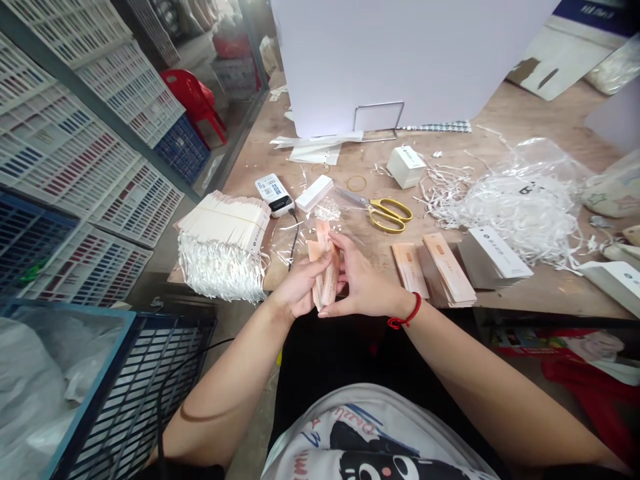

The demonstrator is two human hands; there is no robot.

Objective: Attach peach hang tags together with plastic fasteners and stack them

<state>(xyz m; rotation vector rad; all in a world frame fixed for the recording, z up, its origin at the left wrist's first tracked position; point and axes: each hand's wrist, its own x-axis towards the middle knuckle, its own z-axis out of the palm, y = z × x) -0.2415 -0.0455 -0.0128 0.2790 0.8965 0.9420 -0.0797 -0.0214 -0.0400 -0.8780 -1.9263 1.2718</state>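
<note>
Between my two hands is a small stack of orange-printed paper tags (326, 283), held just off the table's front edge. My left hand (300, 283) wraps the stack from the left, thumb across its face. From the right, my right hand (363, 277) grips the same stack, with thumb at the lower end and fingers at the upper edge. Right of my hands stand more orange tags (410, 270) and a thicker orange stack (450, 273). A white stack of tags (495, 257) is beside them. To the left lies a large bundle of tags with white strings (225, 227).
Yellow-handled scissors (390, 212) lie beyond my hands, near a small white box (315, 193) and a white device (275, 193) with a cable. A heap of white strings (520, 213) covers the right side. A white board (400, 60) stands behind. Crates (65, 140) are stacked left.
</note>
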